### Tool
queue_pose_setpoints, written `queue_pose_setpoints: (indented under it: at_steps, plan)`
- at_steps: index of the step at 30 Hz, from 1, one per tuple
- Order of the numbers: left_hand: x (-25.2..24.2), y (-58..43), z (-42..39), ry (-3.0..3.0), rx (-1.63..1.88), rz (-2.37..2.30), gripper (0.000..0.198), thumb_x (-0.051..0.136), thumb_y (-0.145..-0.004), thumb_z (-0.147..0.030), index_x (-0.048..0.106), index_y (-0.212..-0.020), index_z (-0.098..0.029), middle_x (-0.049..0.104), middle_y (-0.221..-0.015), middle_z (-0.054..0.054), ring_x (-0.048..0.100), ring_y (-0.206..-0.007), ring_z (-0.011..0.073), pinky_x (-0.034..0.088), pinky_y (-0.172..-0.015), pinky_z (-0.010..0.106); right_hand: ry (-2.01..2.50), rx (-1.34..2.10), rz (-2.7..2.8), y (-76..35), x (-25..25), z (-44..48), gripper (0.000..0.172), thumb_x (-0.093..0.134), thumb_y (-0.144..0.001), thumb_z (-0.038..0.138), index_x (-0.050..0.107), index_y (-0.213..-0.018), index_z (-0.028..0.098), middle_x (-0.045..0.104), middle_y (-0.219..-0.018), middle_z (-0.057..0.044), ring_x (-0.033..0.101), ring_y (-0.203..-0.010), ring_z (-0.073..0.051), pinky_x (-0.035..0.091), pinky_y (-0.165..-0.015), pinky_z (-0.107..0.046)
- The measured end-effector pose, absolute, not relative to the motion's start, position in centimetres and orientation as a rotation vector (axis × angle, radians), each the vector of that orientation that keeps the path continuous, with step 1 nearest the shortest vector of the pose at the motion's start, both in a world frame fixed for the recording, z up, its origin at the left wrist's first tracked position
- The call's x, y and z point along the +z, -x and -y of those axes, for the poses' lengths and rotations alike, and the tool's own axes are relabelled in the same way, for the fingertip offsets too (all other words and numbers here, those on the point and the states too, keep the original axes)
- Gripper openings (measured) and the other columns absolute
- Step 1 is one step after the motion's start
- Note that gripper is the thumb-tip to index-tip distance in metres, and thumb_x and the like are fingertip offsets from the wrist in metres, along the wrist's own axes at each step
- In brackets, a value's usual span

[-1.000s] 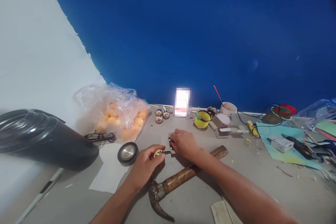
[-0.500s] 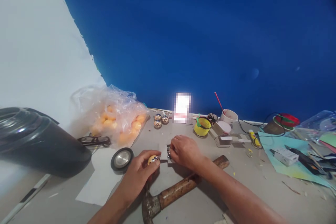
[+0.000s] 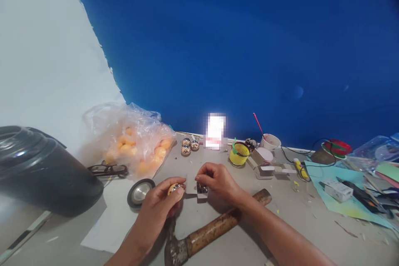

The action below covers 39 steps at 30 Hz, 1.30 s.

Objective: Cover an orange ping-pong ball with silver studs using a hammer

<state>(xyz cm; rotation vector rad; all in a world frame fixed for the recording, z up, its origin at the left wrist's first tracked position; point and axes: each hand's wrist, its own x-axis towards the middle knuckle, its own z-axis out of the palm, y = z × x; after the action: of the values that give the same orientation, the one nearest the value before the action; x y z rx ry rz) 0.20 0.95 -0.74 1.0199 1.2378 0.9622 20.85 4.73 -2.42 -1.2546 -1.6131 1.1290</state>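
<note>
Yellow ball (image 3: 172,188), pinched, left hand (image 3: 159,200) curled

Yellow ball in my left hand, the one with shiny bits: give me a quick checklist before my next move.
1. Yellow ball held by left hand: ok.
2. Small box open: ok.
3. Shiny pieces inside it: ok, some show.
4. Right hand at the box: ok.
5. Piece picked up by it: cannot tell, too small.
6. Hammer clear of your arms: not ok, handle runs beneath right forearm.

Over on the grey surface (image 3: 289,203) lie a hammer (image 3: 215,228), a small box (image 3: 202,195), three shiny balls (image 3: 186,150) and eyeglasses (image 3: 109,170).
</note>
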Motion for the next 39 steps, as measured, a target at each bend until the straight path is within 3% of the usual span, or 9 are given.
queue_pose_setpoints:
  at_steps: [5,10,12,16,21,27,32,39]
  plan:
    - [-0.3,-0.5,-0.8,-0.926,0.976,-1.186,0.044,0.08,-0.073,-0.048,0.075,-0.104,-0.017,0.065,-0.084,0.005,0.052,-0.063,0.0134,0.039,-0.057,0.027,1.265,1.323,1.372,-21.0,-1.8,-5.1,0.026,0.074,-0.076,0.04,0.065,-0.068,0.016,0.065,-0.058,0.001,0.044,-0.044,-0.008,0.033,-0.044,-0.022]
    - [1.3,-0.9,-1.2,-0.955,0.912,-1.107,0.05,0.078,-0.074,-0.036,0.069,-0.12,-0.02,0.064,-0.083,0.003,0.054,-0.069,0.0147,0.044,-0.064,0.028,1.208,1.432,1.227,-21.6,-1.4,-5.4,0.035,0.079,-0.072,0.048,0.066,-0.07,0.015,0.067,-0.063,0.0,0.044,-0.044,-0.007,0.034,-0.044,-0.021]
    - [2.2,-1.1,-1.5,-1.018,0.923,-1.118,0.054,0.076,-0.074,-0.03,0.066,-0.126,-0.019,0.068,-0.089,0.005,0.058,-0.074,0.0161,0.046,-0.07,0.03,1.129,1.516,1.161,-21.9,-1.2,-5.3,0.036,0.082,-0.07,0.048,0.069,-0.074,0.015,0.068,-0.065,-0.001,0.044,-0.046,-0.006,0.034,-0.044,-0.021]
    - [2.9,-1.7,-2.1,-1.096,0.951,-1.07,0.063,0.077,-0.076,-0.03,0.059,-0.136,-0.021,0.066,-0.081,0.001,0.057,-0.067,0.015,0.048,-0.071,0.032,0.97,1.647,1.007,-22.0,-0.5,-4.8,0.037,0.089,-0.064,0.04,0.072,-0.083,0.015,0.07,-0.07,-0.002,0.046,-0.05,-0.006,0.033,-0.045,-0.019]
    - [2.4,-2.2,-2.4,-1.093,0.979,-1.115,0.055,0.08,-0.071,-0.027,0.068,-0.125,-0.021,0.064,-0.083,-0.001,0.054,-0.067,0.0128,0.048,-0.069,0.028,0.868,1.734,0.987,-21.8,0.5,-3.8,0.032,0.089,-0.067,0.04,0.07,-0.077,0.016,0.07,-0.07,-0.001,0.044,-0.048,-0.005,0.033,-0.044,-0.019]
    - [2.2,-2.0,-2.3,-1.254,1.002,-1.185,0.052,0.079,-0.075,-0.034,0.07,-0.125,-0.021,0.071,-0.096,0.004,0.064,-0.083,0.0194,0.053,-0.077,0.031,0.866,1.707,1.024,-21.4,0.4,-3.4,0.026,0.087,-0.074,0.039,0.073,-0.077,0.017,0.071,-0.077,-0.002,0.047,-0.051,-0.006,0.034,-0.045,-0.02]
    - [1.4,-2.0,-2.1,-1.36,1.002,-1.158,0.047,0.076,-0.08,-0.034,0.069,-0.125,-0.02,0.072,-0.109,0.007,0.068,-0.097,0.0225,0.055,-0.086,0.034,0.927,1.693,1.035,-21.0,0.6,-3.0,0.029,0.09,-0.068,0.039,0.075,-0.077,0.017,0.069,-0.07,-0.001,0.05,-0.052,-0.007,0.037,-0.047,-0.02]
    - [1.2,-1.9,-1.8,-1.553,1.057,-1.152,0.035,0.073,-0.082,-0.025,0.072,-0.117,-0.024,0.07,-0.112,0.005,0.067,-0.101,0.0204,0.054,-0.09,0.032,0.968,1.692,1.07,-20.9,0.6,-2.8,0.026,0.09,-0.069,0.037,0.075,-0.076,0.017,0.072,-0.07,-0.002,0.051,-0.054,-0.008,0.039,-0.05,-0.02]
